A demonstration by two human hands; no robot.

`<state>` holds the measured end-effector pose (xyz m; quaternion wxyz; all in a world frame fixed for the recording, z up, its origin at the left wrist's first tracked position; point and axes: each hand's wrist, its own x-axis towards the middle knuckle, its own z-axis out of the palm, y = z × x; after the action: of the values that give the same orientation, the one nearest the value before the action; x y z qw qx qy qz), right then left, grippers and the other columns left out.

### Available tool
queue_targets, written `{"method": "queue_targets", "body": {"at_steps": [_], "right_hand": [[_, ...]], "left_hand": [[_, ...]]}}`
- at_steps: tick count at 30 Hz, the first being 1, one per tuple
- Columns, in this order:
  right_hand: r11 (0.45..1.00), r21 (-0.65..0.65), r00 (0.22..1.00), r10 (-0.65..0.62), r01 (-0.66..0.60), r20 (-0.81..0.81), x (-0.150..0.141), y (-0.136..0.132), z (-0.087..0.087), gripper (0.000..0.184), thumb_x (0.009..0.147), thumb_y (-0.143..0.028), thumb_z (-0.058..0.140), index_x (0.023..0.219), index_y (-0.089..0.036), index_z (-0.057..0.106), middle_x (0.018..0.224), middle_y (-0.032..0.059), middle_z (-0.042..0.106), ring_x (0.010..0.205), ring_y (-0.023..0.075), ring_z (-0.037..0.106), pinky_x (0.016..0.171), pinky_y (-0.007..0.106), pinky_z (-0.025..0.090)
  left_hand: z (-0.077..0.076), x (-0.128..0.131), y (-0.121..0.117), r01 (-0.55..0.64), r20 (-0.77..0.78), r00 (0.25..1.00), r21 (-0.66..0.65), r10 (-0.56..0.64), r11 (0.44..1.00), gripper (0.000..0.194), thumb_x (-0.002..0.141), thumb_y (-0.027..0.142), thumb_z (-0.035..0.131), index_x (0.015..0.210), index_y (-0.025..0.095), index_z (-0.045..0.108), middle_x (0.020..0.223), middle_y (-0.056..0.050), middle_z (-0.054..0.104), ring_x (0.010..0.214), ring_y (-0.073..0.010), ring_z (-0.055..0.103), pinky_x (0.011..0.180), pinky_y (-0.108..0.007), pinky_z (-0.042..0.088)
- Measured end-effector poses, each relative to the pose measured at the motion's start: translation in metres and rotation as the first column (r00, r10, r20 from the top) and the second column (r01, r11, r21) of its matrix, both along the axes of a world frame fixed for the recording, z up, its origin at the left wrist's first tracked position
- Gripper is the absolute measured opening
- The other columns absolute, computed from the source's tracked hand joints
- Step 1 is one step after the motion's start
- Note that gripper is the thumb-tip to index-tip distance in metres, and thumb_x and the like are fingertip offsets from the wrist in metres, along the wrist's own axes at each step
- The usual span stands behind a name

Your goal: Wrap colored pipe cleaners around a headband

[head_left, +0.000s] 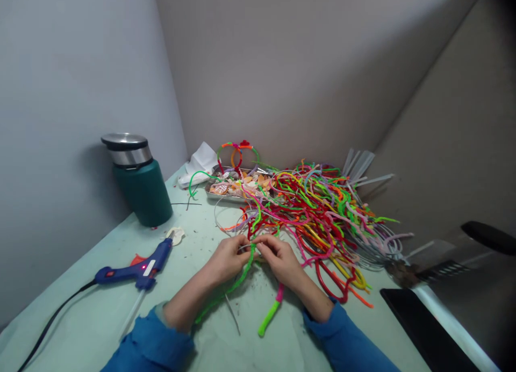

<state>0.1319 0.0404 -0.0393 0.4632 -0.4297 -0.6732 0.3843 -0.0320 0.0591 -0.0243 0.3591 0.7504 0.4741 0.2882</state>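
On my left, the blue glue gun (139, 273) lies on the table (91, 329), its red light lit, so I judge it hot; I do best with my left forearm clear of its nozzle. My left hand (233, 255) comes next, fingers curled and thumb pressed in, pinching the fuzzy green strand (243, 276). The strand is in front of me, at my fingertips, its tail trailing down past my left wrist. I think this side should serve as the anchor: a firm pinch, without crushing the fuzz. My right hand (282, 258) meets it, thumb and forefinger drawn together on the strand near the same spot. Here small, even turns seem wise, with the tips close so the strand doesn't slip. What exactly lies between my fingertips I cannot tell. Below my right wrist lies a pink-and-green piece (269, 318), best left undisturbed. Farther right, the tangled pile of colored strands (322, 210) could snag my sleeve (342, 337).
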Motion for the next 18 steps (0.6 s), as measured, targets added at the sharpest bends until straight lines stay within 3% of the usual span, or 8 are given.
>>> {"method": "queue_targets", "body": {"at_steps": [4, 8, 14, 18], "right_hand": [[0.999, -0.040, 0.999, -0.021, 0.020, -0.028, 0.0001, 0.0013, -0.0023, 0.015, 0.085, -0.023, 0.049, 0.090, -0.018, 0.062, 0.081, 0.0013, 0.063, 0.075, 0.0149, 0.058, 0.066, 0.024, 0.044], [0.998, -0.044, 0.998, -0.047, 0.046, -0.030, 0.0000, 0.0028, -0.0044, 0.013, 0.083, -0.023, 0.051, 0.088, -0.017, 0.062, 0.079, 0.0008, 0.062, 0.074, 0.0145, 0.057, 0.065, 0.024, 0.043], [0.997, -0.038, 0.998, -0.067, 0.066, -0.008, -0.0008, 0.0025, -0.0068, 0.013, 0.083, -0.023, 0.051, 0.086, -0.018, 0.062, 0.074, 0.0000, 0.060, 0.068, 0.0135, 0.055, 0.061, 0.023, 0.042], [0.999, -0.012, 0.998, -0.051, 0.052, 0.031, -0.0014, 0.0010, -0.0061, 0.013, 0.083, -0.023, 0.050, 0.084, -0.018, 0.062, 0.072, -0.0002, 0.060, 0.066, 0.0130, 0.053, 0.059, 0.022, 0.040]], "left_hand": [[0.0030, -0.0011, -0.0017, -0.030, -0.094, 0.994, 0.181, 0.048, 0.983, 0.012, 0.075, 0.026, 0.056, 0.078, 0.016, 0.062, 0.068, 0.000, 0.061, 0.062, -0.0124, 0.052, 0.056, -0.021, 0.034], [0.0028, -0.0020, -0.0028, -0.044, -0.054, 0.997, 0.195, 0.056, 0.980, 0.013, 0.076, 0.026, 0.055, 0.079, 0.016, 0.063, 0.070, -0.001, 0.063, 0.063, -0.0125, 0.053, 0.057, -0.021, 0.035], [0.0009, -0.0030, 0.0019, -0.068, 0.127, 0.989, -0.011, 0.069, 0.998, 0.020, 0.072, 0.033, 0.061, 0.072, 0.014, 0.065, 0.066, -0.003, 0.064, 0.062, -0.0140, 0.054, 0.056, -0.022, 0.037], [0.0001, -0.0041, 0.0068, -0.092, 0.217, 0.967, -0.202, 0.136, 0.975, 0.028, 0.062, 0.039, 0.069, 0.061, 0.012, 0.063, 0.056, -0.003, 0.060, 0.053, -0.0121, 0.050, 0.050, -0.021, 0.035]]}}
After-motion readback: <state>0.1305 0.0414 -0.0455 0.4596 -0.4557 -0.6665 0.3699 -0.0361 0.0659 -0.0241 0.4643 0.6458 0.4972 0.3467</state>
